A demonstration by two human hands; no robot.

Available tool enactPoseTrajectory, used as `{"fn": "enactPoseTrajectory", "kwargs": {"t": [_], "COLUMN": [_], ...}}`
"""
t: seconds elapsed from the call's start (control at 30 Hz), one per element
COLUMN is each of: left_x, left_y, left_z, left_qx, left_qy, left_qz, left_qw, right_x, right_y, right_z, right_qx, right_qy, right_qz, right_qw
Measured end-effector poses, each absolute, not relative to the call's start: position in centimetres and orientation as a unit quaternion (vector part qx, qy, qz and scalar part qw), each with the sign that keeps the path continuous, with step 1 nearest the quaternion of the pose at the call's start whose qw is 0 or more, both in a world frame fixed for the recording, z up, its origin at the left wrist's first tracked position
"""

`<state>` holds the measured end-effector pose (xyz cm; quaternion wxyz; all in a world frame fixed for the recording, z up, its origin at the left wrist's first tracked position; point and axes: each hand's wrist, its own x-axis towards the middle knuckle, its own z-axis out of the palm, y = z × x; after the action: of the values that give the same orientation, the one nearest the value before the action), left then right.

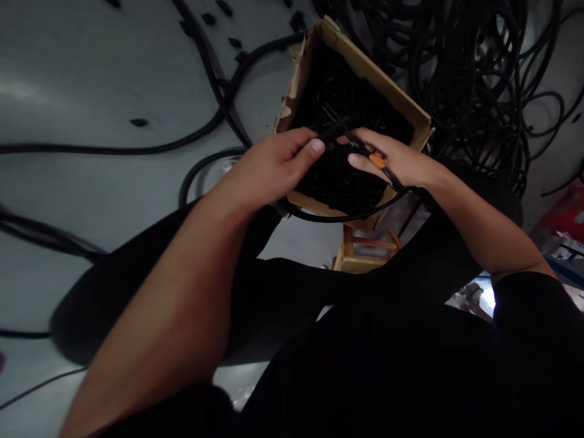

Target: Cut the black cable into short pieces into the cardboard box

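Observation:
A cardboard box [383, 79] with many small black pieces inside stands in front of me. Over its near part, my left hand [285, 158] pinches a black piece [332, 131] between thumb and fingers. My right hand [387, 155] is wrapped round a cutting tool [376, 160] with black and orange handles, its narrow metal jaws pointing up and left over the box, beside the black piece. A black cable [319, 217] curves below both hands along the near edge of the box.
Tangled black cables [465, 79] lie right of the box. More cable [137, 149] and small black pieces [139, 122] are on the grey floor to the left. A wooden stool [362, 264] shows below the box, and a red object [566, 213] at the right edge.

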<state>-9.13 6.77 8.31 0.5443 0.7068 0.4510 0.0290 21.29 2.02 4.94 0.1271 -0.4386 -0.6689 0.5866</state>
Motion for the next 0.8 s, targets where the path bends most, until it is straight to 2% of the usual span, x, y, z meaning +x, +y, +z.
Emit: {"fn": "enactPoseTrajectory", "kwargs": {"t": [0.17, 0.33, 0.43, 0.63, 0.8], "left_x": [-8.1, -7.8, -8.2, -8.2, -7.6], "left_y": [6.2, 5.5, 5.2, 4.9, 5.3], "left_z": [8.8, 7.5, 6.1, 5.8, 7.1], "left_qx": [0.666, 0.718, 0.733, 0.742, 0.751], "left_qy": [0.484, 0.503, 0.496, 0.481, 0.450], "left_qz": [0.003, 0.006, 0.012, -0.049, -0.054], "left_qw": [0.568, 0.481, 0.466, 0.464, 0.480], "right_x": [20.3, 18.9, 18.2, 17.4, 17.2], "right_y": [1.7, 1.3, 1.1, 0.9, 0.5], "right_z": [5.1, 5.8, 6.2, 6.6, 7.6], "right_qx": [-0.464, -0.471, -0.467, -0.493, -0.529], "right_qy": [-0.655, -0.635, -0.630, -0.600, -0.610], "right_qz": [0.585, 0.604, 0.611, 0.620, 0.582], "right_qw": [0.111, 0.101, 0.108, 0.113, 0.100]}}
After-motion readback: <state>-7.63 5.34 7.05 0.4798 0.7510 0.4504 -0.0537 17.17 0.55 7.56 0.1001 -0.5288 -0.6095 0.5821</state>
